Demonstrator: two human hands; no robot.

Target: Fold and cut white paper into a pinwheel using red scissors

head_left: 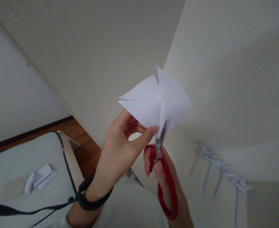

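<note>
Beige walls (94,57), wood floor (87,152), cushion (22,158).

The paper sheet (155,103) is held up at centre, in front of the corner where two wall panels (94,57) meet. The left hand (120,142) grips the sheet's lower edge from the left. The scissors (164,171) sit directly below the sheet, blades touching its lower edge, held by the right hand (163,177). A row of paper pinwheels (221,166) lies to the lower right, against the right panel. A cushion (22,164) lies at lower left, with folded paper scraps (41,177) on it.
</note>
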